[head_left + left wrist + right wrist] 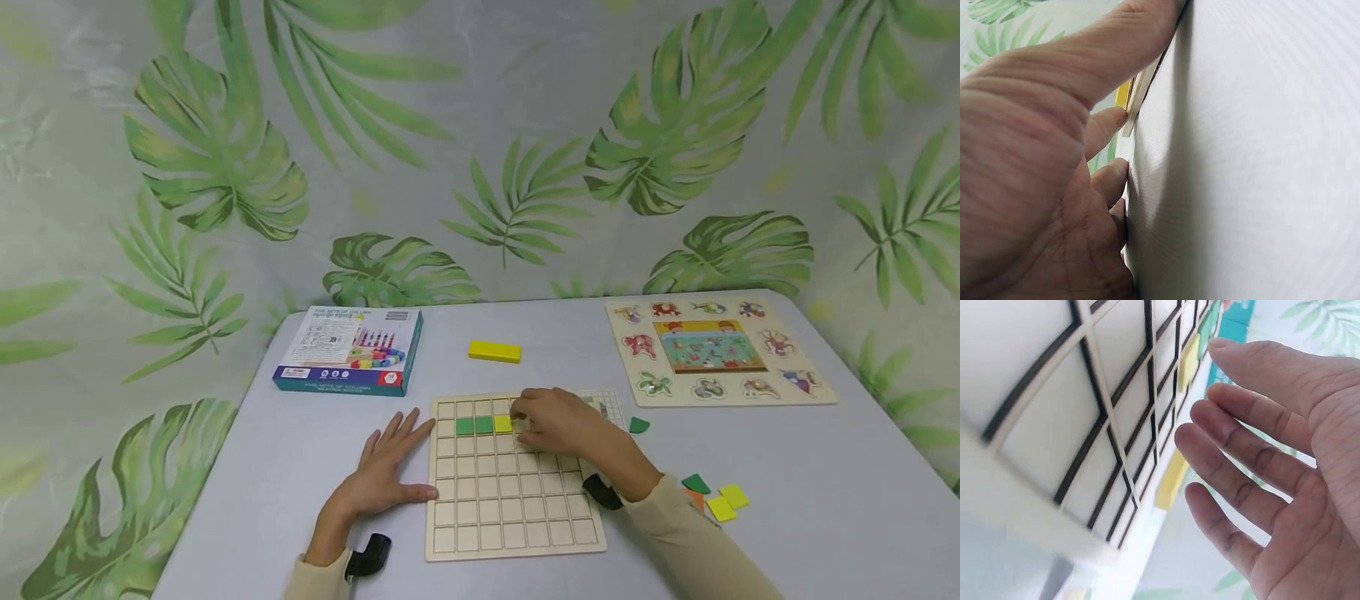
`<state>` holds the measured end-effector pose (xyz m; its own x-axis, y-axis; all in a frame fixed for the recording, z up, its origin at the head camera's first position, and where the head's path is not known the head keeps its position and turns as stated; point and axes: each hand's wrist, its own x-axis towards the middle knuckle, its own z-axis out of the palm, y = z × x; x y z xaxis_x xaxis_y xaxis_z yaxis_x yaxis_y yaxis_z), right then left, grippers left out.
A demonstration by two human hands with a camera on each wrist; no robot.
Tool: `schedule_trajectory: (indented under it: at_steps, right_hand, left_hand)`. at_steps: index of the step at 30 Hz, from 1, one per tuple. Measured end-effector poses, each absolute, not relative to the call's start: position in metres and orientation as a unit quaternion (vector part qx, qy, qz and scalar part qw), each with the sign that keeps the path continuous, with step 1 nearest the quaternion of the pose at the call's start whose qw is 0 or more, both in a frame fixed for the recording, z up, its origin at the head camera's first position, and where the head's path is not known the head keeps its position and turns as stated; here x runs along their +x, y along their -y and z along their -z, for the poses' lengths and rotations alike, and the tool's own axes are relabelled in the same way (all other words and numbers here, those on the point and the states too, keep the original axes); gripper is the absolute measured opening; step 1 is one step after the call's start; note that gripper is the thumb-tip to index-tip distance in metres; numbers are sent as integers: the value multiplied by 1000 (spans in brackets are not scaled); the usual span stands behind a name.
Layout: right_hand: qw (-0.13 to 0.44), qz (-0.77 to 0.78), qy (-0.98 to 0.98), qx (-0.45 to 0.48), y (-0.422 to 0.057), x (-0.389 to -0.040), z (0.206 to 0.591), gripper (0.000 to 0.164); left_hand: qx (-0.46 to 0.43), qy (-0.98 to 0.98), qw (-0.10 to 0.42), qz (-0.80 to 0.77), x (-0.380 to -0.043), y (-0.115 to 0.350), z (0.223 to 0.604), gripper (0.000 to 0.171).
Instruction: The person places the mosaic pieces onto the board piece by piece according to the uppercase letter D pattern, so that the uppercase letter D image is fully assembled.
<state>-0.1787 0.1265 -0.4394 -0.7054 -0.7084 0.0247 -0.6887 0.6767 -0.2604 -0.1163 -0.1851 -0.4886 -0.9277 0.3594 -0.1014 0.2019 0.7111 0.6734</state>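
Observation:
A wooden grid board (489, 536) lies flat on the table. Two green tiles (474, 426) and one yellow tile (502, 424) sit side by side in its upper cells. My left hand (381, 472) is spread beside the board, thumb and a fingertip at its left edge. Over the upper right part of the board is my right hand (558, 421), its fingertips just right of the yellow tile. In the right wrist view its fingers (1213, 453) are loosely bent, apart from the thumb, and nothing shows between them. The hand covers several cells in the head view.
A gridded pattern card (611, 405) is partly behind the right hand. Loose yellow tiles (722, 508), green pieces (696, 483) and an orange piece (695, 498) lie near the right forearm. Farther back are a yellow block (494, 352), a boxed set (348, 350) and an animal puzzle board (633, 321).

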Motion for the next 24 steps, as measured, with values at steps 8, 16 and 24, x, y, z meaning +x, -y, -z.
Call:
schedule_trajectory:
  at_steps: [8, 16, 24]
  right_hand:
    - [34, 140, -918, -371, -160, -164, 438, 23]
    - [55, 162, -923, -344, -204, -148, 435, 23]
    - [90, 212, -927, -298, -255, -135, 437, 17]
  left_hand:
    - [153, -917, 117, -349, -117, 184, 487, 102]
    - [154, -916, 109, -354, -117, 183, 482, 101]
    - [151, -917, 108, -353, -115, 185, 485, 101]
